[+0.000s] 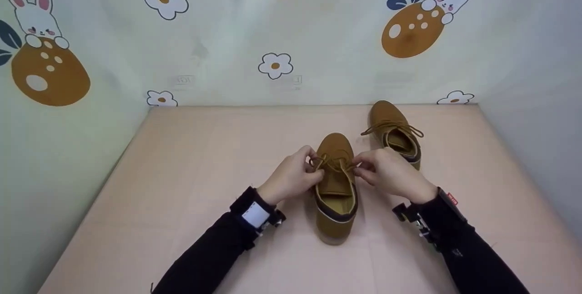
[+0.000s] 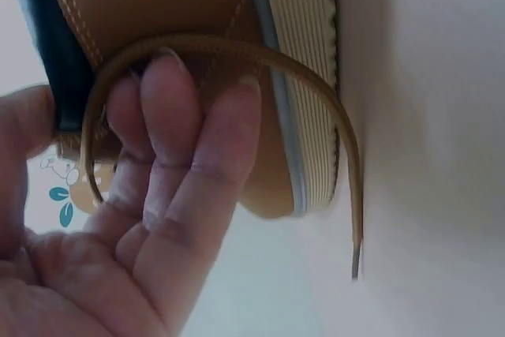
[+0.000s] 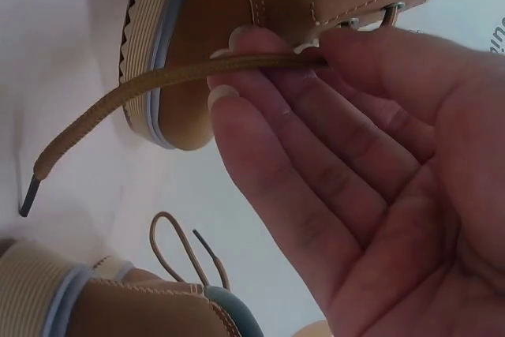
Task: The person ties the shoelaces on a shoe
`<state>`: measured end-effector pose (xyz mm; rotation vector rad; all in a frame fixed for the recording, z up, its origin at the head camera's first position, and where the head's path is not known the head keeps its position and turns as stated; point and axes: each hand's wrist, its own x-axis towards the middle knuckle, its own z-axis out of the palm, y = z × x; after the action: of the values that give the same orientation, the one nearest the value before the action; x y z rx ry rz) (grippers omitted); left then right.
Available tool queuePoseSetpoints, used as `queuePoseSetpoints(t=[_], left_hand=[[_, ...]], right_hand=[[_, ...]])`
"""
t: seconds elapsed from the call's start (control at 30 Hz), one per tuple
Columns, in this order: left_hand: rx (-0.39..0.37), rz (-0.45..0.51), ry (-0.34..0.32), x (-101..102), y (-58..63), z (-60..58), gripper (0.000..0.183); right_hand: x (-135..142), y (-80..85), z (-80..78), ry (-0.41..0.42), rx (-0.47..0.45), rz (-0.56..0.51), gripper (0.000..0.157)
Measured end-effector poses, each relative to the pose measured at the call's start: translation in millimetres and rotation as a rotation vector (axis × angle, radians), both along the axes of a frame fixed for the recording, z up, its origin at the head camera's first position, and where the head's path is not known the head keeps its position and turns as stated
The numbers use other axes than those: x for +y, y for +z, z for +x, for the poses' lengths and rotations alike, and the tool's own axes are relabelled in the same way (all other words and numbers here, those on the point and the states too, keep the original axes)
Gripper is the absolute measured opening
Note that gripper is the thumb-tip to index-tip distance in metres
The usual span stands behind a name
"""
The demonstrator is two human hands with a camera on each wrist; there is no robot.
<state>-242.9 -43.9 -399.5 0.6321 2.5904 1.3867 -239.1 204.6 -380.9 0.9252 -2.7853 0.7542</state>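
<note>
Head view puts the nearer shoe (image 1: 335, 184) on the table (image 1: 204, 171) between your hands. Your right hand (image 1: 395, 171) pinches the right lace end (image 3: 118, 99); your left hand's (image 1: 291, 176) fingers curl beside the left lace end (image 2: 353, 171), though whether they pinch it I cannot tell. A weak grip could let lace slip; uneven pulling could skew the shoe. Your right hand might bump the other shoe (image 1: 387, 119); more room lies leftward.

Backdrop lettering (image 1: 184, 79) and red wrist tag (image 1: 452, 198) — illegible.
</note>
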Motion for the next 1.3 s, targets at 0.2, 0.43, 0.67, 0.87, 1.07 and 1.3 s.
queuePoseSetpoints(t=[0.2, 0.43, 0.67, 0.87, 1.07, 1.3], left_hand=[[0.114, 0.032, 0.111, 2, -7.4, -2.9, 0.018], [-0.019, 0.062, 0.032, -4, -5.3, -7.1, 0.029], [-0.109, 0.063, -0.111, -27, 17.4, -13.4, 0.044], [0.042, -0.127, -0.081, -54, 34.9, -21.0, 0.015], [0.095, -0.199, -0.033, -80, 47.6, -25.8, 0.014], [0.051, -0.238, 0.001, -102, 58.1, -25.4, 0.014]], right_hand=[[-6, -9.0, -3.5, -0.065, 0.057, -0.075, 0.011], [-7, -12.1, -6.6, -0.111, 0.019, -0.115, 0.011], [6, 7.1, -3.3, -0.110, -0.059, -0.112, 0.010], [27, 24.3, -3.1, -0.141, 0.021, -0.090, 0.010], [50, 38.1, -1.7, -0.197, -0.028, -0.082, 0.011], [70, 44.3, -0.1, -0.247, -0.051, -0.024, 0.013]])
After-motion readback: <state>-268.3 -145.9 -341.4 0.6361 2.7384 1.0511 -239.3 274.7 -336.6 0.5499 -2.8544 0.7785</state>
